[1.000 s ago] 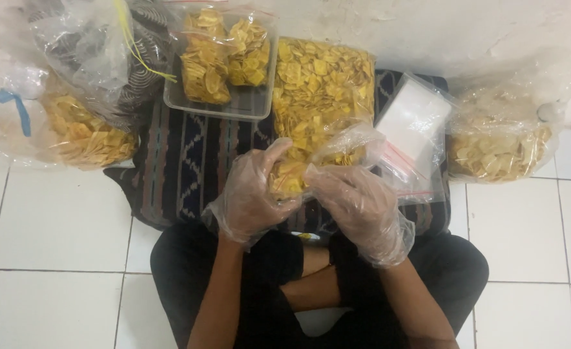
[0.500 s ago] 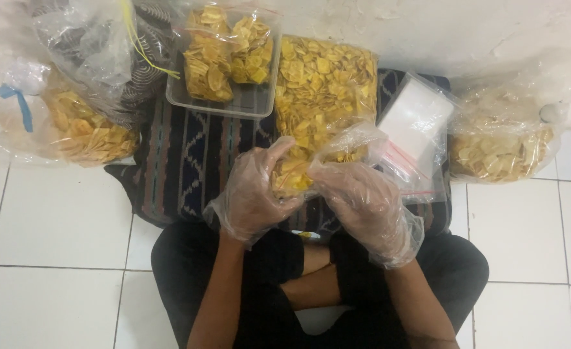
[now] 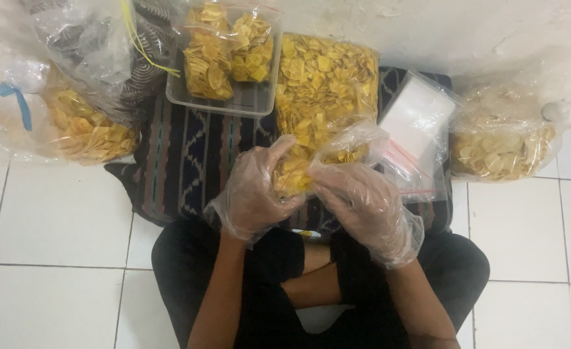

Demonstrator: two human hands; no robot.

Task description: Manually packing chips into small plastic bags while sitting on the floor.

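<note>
Gloved fingers of the left hand [image 3: 254, 194] and right hand [image 3: 362, 203] curl together around a small clear bag of yellow chips [image 3: 296, 173], clamped on it from both sides, just above the person's crossed legs. The bag sits over a dark patterned cloth [image 3: 188, 155]. Directly behind it lies a large open bag of chips [image 3: 324, 84], with a clear plastic tray [image 3: 243, 100] of filled packets on its left and a stack of empty zip bags [image 3: 415, 123] on its right.

Clear bags of yellow chips [image 3: 324, 84] centre, left [image 3: 82, 132], right [image 3: 502, 152]; perhaps empty pouches [image 3: 415, 126] between.
</note>
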